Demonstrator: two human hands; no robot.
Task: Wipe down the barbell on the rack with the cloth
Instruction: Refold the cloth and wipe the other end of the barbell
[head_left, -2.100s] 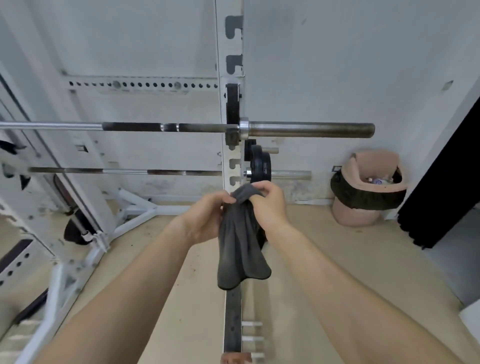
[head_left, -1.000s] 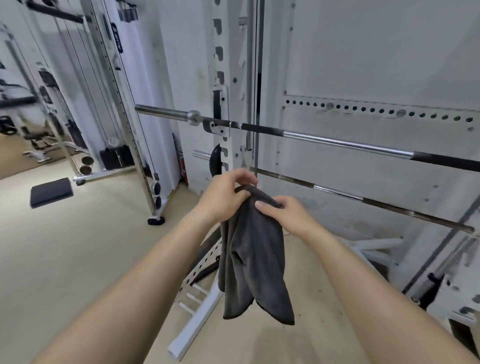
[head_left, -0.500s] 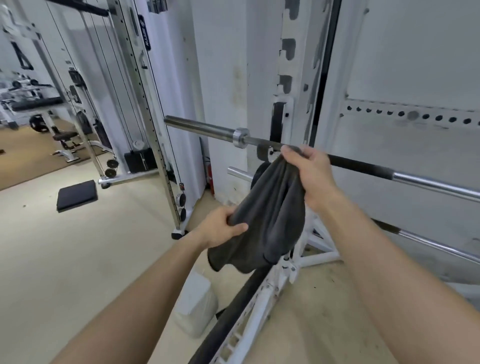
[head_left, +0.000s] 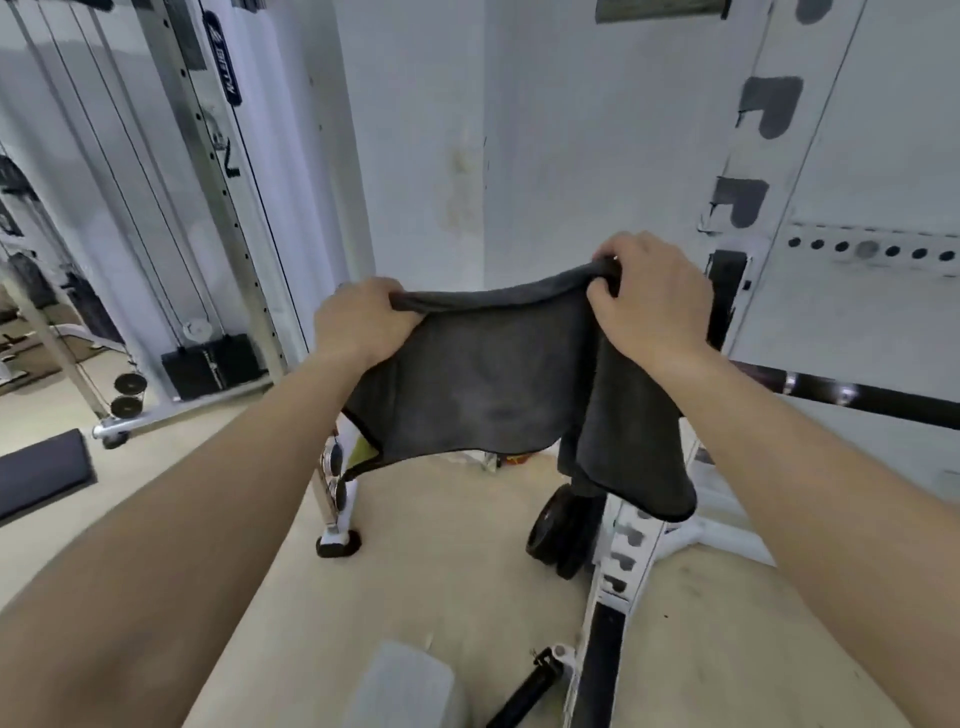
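Note:
A dark grey cloth (head_left: 488, 379) hangs spread out between my two hands at chest height. My left hand (head_left: 363, 322) grips its upper left edge. My right hand (head_left: 649, 296) grips the upper right edge, bunched under the fingers. The cloth drapes over the end of the barbell and hides it. Only a dark and chrome stretch of the barbell (head_left: 857, 397) shows to the right of my right forearm, running off the right edge. The white rack upright (head_left: 753, 171) with dark slots rises just behind my right hand.
Black weight plates (head_left: 563, 525) lean at the rack's foot below the cloth. A cable machine (head_left: 208, 218) with a weight stack stands at the left, a dark floor pad (head_left: 41, 473) beside it. A pale box (head_left: 405, 686) sits on the beige floor near me.
My left hand has risen from the cloth's lower part to its top edge, and both hands have pulled the cloth wide over the bar end. The view has moved closer to the rack.

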